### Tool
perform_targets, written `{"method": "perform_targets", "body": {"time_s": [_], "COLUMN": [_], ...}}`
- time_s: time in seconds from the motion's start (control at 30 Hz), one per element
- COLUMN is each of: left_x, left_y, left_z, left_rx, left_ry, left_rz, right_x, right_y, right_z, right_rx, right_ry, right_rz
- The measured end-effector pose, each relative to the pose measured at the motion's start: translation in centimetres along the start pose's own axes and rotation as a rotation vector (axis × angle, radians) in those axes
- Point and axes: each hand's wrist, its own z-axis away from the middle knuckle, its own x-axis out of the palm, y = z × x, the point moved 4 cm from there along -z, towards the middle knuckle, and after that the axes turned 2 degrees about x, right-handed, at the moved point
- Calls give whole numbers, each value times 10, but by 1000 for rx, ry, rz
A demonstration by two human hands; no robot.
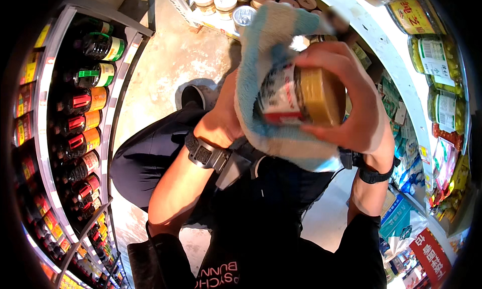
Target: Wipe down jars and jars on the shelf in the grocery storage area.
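My right hand (356, 89) grips a jar (282, 97) by its gold lid (322, 97), thumb on one side and fingers on the other. The jar lies tilted on its side, its white and red label blurred. A fluffy blue and beige striped towel (250, 74) is bunched behind and beneath the jar, against its base end. My left hand (224, 112) holds the towel from the left, its fingers hidden behind the cloth.
On the left, a shelf (126, 63) holds dark sauce bottles (88, 119) in rows. Lidded jars (226, 5) stand on a low shelf ahead. A white shelf (404, 59) at right carries jars of pickles (444, 104); packaged bags (408, 161) sit below it. Concrete floor (162, 52) shows between.
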Motion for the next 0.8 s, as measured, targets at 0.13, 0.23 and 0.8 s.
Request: {"method": "perform_targets", "body": {"time_s": [0.13, 0.23, 0.8], "left_x": [-5, -1, -4], "left_y": [-6, -8, 14], "left_z": [-1, 1, 6], "left_rx": [51, 203, 143], "left_ry": [203, 312, 22], "left_rz": [-19, -266, -466], "right_x": [15, 37, 31], "right_y": [30, 44, 16], "right_z": [5, 10, -39], "right_rx": [183, 316, 111], "right_ry": [177, 387, 248], "right_rz": [-274, -780, -395]}}
